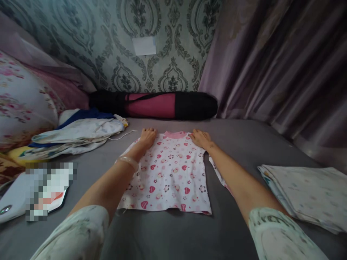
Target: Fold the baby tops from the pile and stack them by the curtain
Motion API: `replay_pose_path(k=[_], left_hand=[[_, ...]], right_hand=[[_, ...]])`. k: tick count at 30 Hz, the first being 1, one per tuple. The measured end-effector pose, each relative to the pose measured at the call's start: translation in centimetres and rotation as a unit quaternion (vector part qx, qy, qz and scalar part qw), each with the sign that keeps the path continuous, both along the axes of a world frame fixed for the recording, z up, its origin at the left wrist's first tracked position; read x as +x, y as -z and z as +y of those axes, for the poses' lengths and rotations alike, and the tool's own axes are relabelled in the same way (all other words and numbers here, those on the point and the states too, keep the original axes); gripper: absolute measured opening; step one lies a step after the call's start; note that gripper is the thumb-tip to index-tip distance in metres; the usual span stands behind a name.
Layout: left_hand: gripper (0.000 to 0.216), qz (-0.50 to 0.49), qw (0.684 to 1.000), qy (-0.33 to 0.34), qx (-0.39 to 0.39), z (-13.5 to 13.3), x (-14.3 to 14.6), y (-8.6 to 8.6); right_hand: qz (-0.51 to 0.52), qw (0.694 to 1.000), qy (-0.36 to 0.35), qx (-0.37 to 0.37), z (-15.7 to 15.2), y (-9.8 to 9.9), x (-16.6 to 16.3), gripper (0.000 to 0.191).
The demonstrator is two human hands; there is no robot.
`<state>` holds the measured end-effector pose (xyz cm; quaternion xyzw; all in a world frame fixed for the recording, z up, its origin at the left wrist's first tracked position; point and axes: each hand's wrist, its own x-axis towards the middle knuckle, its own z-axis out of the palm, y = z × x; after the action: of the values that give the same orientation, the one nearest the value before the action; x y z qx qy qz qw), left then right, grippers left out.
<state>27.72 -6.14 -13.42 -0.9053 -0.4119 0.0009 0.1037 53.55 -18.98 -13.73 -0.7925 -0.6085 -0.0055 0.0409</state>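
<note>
A small white shirt (169,173) printed with pink hearts and flowers lies flat on the grey bed sheet (173,234), its pink collar pointing away from me. My left hand (148,136) rests flat on the shirt's left shoulder, fingers stretched out, a pale bangle on that wrist. On the right shoulder lies my right hand (200,138), also flat with its fingers spread. Each hand presses on the cloth and grips nothing. The shirt's right sleeve is partly hidden under my right forearm.
A heap of folded pale clothes (78,135) sits at the left, beside a flowered pillow (21,104). Folded printed cloth (306,193) lies at the right. A black and pink rolled bag (154,104) lies against the patterned wall. Purple curtains (284,65) hang at the right.
</note>
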Motion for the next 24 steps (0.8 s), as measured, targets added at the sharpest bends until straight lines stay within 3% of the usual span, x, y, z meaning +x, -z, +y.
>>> replay_pose_path(k=[5, 8, 11, 13, 17, 21, 24], left_hand=[[0.036, -0.014, 0.999, -0.031, 0.019, -1.7, 1.0, -0.9], [0.038, -0.036, 0.999, -0.018, 0.005, -3.5, 1.7, -2.0], [0.037, -0.046, 0.997, 0.043, -0.046, -5.7, 2.8, -2.5], [0.036, -0.051, 0.991, 0.094, -0.085, -7.2, 3.8, -2.3], [0.033, -0.082, 0.972, 0.174, -0.133, -10.0, 6.1, -1.1], [0.025, -0.103, 0.958, 0.216, -0.158, -11.8, 8.9, 0.1], [0.023, -0.142, 0.950, 0.222, -0.167, -12.5, 10.9, 1.0]], right_hand=[[0.205, 0.978, 0.049, 0.001, -0.5, -1.0, 2.9, 0.050], [0.344, 0.931, 0.122, 0.008, -3.1, -2.1, 4.7, 0.048], [0.432, 0.879, 0.203, -0.014, -7.4, -2.7, 5.3, 0.032], [0.425, 0.876, 0.223, -0.042, -10.4, -2.8, 5.0, 0.025], [0.288, 0.920, 0.219, -0.150, -14.9, -2.3, 4.1, 0.030], [0.154, 0.952, 0.159, -0.212, -16.7, -1.9, 3.8, 0.032], [0.163, 0.955, 0.150, -0.196, -16.9, -1.9, 3.5, 0.023]])
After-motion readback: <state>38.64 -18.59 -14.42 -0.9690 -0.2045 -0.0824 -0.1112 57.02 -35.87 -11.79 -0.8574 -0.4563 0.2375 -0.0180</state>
